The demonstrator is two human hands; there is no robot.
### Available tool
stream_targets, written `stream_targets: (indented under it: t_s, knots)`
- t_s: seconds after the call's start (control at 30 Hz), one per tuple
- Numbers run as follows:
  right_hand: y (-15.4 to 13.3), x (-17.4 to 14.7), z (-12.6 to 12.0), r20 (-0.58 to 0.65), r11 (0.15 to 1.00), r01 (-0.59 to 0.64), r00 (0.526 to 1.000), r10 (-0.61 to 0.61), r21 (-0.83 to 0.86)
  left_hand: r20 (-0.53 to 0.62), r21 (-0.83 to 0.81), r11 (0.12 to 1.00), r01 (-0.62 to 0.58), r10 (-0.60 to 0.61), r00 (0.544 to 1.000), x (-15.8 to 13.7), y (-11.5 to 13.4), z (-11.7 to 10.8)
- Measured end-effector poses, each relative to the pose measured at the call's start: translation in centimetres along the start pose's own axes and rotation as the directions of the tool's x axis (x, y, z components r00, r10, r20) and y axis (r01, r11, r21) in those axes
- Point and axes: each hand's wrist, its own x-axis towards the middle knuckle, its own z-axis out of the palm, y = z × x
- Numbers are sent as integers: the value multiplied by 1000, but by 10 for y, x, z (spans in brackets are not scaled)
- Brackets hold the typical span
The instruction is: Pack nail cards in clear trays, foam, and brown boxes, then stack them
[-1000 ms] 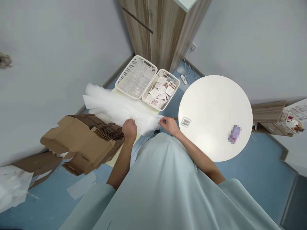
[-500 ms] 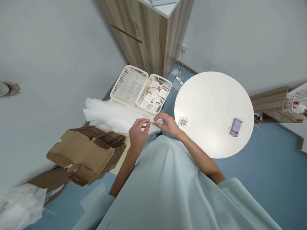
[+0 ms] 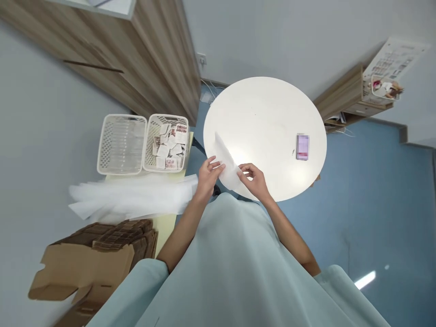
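Side-by-side baskets (image 3: 104, 147) (image 3: 149, 150) of clear packs (image 3: 124, 144) and printed packets (image 3: 170, 144) — white sheet (image 3: 229, 165) in pinch of both hands (image 3: 206, 176) (image 3: 255, 180)

Sheet (image 3: 229, 167) now o/ tbl (image 3: 272, 109) (off pile (image 3: 132, 196))

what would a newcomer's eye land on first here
Probably the round white table, bright near the middle of the view. Over its near-left edge, the left hand and right hand hold a thin white sheet. Further left, two white perforated baskets stand side by side.
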Motion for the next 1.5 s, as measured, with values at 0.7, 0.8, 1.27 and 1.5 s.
stream_targets:
  t_s: [0.7, 0.8, 1.27, 1.5]
  knots:
    - [112, 15, -126, 87, 811, -329, 940, 330, 483, 293, 197, 980, 20, -78, 953, 19, -33, 159]
    - [123, 20, -136, 50, 810, -360, 923, 381, 464, 218, 251, 967, -37, -19, 976, 33, -40, 152]
    - [191, 71, -166, -320, 915, -378, 858, 403, 139, -40, 589, 808, -30, 67, 997, 97, -62, 97]
    - [201, 82, -162, -363, 925, -379, 865, 348, -15, 149, 834, 499, -235, 206, 967, 107, -69, 58]
